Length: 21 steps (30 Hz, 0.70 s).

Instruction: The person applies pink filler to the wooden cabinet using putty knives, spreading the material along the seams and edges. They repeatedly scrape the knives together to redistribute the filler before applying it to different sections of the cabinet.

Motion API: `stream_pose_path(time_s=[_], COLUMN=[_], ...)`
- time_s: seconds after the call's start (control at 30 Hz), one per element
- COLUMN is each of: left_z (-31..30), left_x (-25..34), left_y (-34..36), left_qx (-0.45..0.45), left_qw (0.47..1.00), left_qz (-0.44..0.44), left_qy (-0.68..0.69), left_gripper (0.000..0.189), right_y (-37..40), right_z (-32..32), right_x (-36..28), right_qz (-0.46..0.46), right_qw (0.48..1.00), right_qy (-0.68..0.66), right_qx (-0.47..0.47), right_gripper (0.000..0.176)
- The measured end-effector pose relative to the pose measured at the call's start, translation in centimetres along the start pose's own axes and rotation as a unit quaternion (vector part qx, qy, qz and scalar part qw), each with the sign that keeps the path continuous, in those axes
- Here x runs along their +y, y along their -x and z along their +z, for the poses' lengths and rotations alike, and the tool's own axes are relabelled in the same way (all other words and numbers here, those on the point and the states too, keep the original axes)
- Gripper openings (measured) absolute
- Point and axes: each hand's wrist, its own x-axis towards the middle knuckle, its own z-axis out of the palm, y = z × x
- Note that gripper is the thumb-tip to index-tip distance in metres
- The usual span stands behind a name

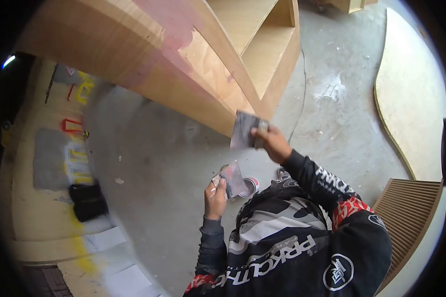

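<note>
My right hand (276, 143) is closed on a broad, flat putty spreader (243, 131) with a grey, smeared blade. That blade overlaps the lower corner of a wooden cabinet (218, 91), whose surface carries pink filler (176, 32) in patches. Lower down, my left hand (215, 200) grips a second putty spreader (233, 180), thumb pressed on its face. Pinkish and pale residue coats this one. Just behind it, partly covered by the blade, an open tin (250, 187) stands on the floor near my body.
A large pale curved panel (411, 94) lies at the right, with a slatted brown panel (409, 213) below it. A thin cable (303, 84) crosses the grey floor. At the left are a black object (88, 203), a red frame (73, 125) and white sheets (129, 283).
</note>
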Motion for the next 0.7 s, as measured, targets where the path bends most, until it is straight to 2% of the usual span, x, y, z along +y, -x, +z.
stream_pose_path(time_s=[0.03, 0.1, 0.17, 0.2, 0.3, 0.33, 0.43, 0.5, 0.53, 0.57, 0.6, 0.67, 0.7], left_z=[0.1, -0.2, -0.6, -0.7, -0.9, -0.9, -1.3, -1.4, -1.5, -1.5, -1.6, -1.2, -1.0], left_x=[-0.4, -1.7, -3.0, -3.4, -4.2, -4.6, -5.3, -5.8, -6.0, -6.5, -7.1, -7.5, -7.1], left_y=[0.2, 0.7, 1.5, 1.8, 3.1, 3.6, 5.1, 6.0, 6.3, 6.5, 6.6, 6.3, 5.8], left_qx=[0.026, 0.072, 0.123, 0.153, 0.202, 0.215, 0.249, 0.266, 0.271, 0.281, 0.287, 0.289, 0.287], left_qw=[0.999, 0.997, 0.989, 0.985, 0.976, 0.973, 0.965, 0.957, 0.953, 0.952, 0.951, 0.950, 0.948], left_qz=[0.003, -0.030, -0.055, -0.056, -0.058, -0.063, -0.070, -0.091, -0.101, -0.094, -0.086, -0.079, -0.080], left_qy=[-0.019, 0.015, 0.055, 0.057, 0.050, 0.056, 0.035, 0.070, 0.087, 0.082, 0.076, 0.093, 0.111], left_gripper=[0.038, 0.038, 0.040, 0.038, 0.037, 0.036, 0.036, 0.034, 0.033, 0.033, 0.033, 0.033, 0.033], right_y=[-2.5, -8.4, -11.6, -13.3, -16.3, -17.1, -18.7, -20.7, -21.4, -21.2, -24.8, -30.7, -26.4], right_z=[0.0, -1.6, -0.8, 0.1, 2.6, 3.7, 5.4, 6.5, 6.7, 7.5, 6.1, 3.3, 6.6], right_x=[-0.3, 0.0, -1.0, -1.2, -2.5, -2.7, -4.6, -6.3, -7.6, -9.7, -9.4, -10.0, -13.2], right_qz=[-0.043, -0.028, -0.054, -0.068, -0.082, -0.133, -0.142, -0.067, -0.050, -0.038, -0.118, -0.200, -0.104], right_qw=[0.999, 0.997, 0.997, 0.995, 0.990, 0.983, 0.975, 0.986, 0.991, 0.992, 0.972, 0.937, 0.981], right_qy=[-0.005, 0.060, 0.042, 0.040, 0.068, 0.048, 0.147, 0.112, 0.097, 0.106, 0.202, 0.273, 0.161], right_qx=[0.026, 0.036, 0.033, 0.068, 0.095, 0.120, 0.086, 0.101, 0.072, 0.066, -0.011, -0.086, -0.040], right_gripper=[0.025, 0.024, 0.029, 0.029, 0.028, 0.018, 0.014, 0.012, 0.020, 0.017, 0.017, 0.016, 0.015])
